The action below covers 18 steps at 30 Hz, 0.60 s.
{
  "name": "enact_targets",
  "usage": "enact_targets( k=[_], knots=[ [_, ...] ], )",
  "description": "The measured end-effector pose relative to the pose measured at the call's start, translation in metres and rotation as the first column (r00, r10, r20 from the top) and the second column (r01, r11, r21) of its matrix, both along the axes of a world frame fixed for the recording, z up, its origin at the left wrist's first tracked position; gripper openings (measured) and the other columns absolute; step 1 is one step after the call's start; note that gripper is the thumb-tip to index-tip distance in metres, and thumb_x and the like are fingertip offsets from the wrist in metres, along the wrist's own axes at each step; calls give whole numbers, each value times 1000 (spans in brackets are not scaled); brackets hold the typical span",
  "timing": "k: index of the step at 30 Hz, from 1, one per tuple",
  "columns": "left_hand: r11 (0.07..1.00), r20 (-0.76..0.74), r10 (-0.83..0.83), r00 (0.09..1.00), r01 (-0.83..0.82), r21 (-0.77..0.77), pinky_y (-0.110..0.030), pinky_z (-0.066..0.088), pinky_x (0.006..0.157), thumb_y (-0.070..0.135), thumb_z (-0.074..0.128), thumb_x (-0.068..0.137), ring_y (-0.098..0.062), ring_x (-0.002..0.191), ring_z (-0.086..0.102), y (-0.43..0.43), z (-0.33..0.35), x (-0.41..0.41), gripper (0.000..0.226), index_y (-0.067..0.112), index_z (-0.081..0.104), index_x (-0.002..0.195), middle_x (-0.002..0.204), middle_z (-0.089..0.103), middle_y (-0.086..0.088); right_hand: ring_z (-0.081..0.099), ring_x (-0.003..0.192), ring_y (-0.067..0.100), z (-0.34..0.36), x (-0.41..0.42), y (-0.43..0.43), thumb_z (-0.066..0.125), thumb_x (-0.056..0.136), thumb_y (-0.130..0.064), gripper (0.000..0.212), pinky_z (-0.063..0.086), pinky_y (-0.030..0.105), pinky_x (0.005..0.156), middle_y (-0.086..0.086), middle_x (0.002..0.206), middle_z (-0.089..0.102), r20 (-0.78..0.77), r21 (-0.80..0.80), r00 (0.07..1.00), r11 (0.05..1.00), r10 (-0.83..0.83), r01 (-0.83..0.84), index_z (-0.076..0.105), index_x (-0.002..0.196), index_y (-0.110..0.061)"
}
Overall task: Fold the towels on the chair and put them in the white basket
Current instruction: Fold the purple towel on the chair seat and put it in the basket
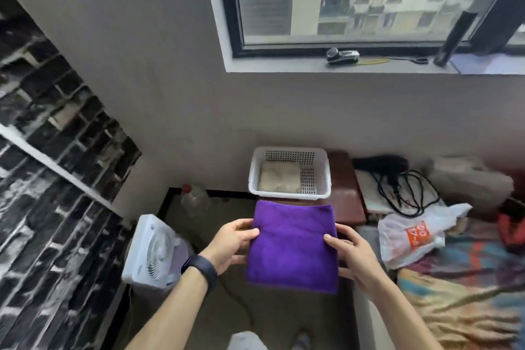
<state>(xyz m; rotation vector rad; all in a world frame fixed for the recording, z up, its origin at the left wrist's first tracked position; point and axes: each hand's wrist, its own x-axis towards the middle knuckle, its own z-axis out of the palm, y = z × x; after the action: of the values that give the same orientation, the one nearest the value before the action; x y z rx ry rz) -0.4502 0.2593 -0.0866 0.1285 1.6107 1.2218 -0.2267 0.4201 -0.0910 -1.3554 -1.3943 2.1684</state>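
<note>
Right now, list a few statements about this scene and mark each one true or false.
1. The left hand and the right hand hold the purple towel by its side edges. True.
2. A beige towel lies in the white basket. True.
3. The purple towel is inside the white basket. False: it is held in front of it, outside.
4. The white fan stands right of the purple towel. False: it stands on its left.

Towels: 2. Purple towel (292, 247); beige towel (279, 180) at its 12 o'clock. White basket (289, 150): 1. Fan (153, 250): 1, at 9 o'clock of the purple towel.
</note>
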Motion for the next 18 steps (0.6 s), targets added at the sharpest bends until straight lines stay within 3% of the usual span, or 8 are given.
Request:
enact_targets(
  k=[7, 12, 18],
  knots=[
    [994, 68, 4, 998, 3, -111, -33, 53, 71, 15, 60, 95, -17, 79, 64, 72, -44, -52, 22, 19, 63, 116, 90, 72, -1, 71, 101, 28, -38, -61, 80, 70, 90, -19, 24, 60, 38, 66, 9, 110, 73, 122, -80, 991, 996, 54, -44, 67, 113, -25],
    [977, 141, 4, 990, 26, -213, -35, 54, 73, 15, 58, 95, -18, 76, 65, 122, -84, -97, 20, 19, 66, 113, 82, 72, 2, 74, 94, 22, -75, -109, 127, 69, 91, -23, 22, 58, 37, 65, 0, 111, 74, 245, -140, 965, 988, 90, -57, 67, 112, -29],
    [962, 125, -15, 992, 49, -270, -31, 54, 65, 14, 59, 94, -20, 80, 66, 194, -124, -166, 27, 16, 60, 121, 101, 71, -6, 75, 89, 30, -111, -180, 180, 67, 92, -21, 24, 61, 51, 78, 6, 104, 75, 360, -147, 933, 988, 19, 37, 63, 114, -28]
  ],
)
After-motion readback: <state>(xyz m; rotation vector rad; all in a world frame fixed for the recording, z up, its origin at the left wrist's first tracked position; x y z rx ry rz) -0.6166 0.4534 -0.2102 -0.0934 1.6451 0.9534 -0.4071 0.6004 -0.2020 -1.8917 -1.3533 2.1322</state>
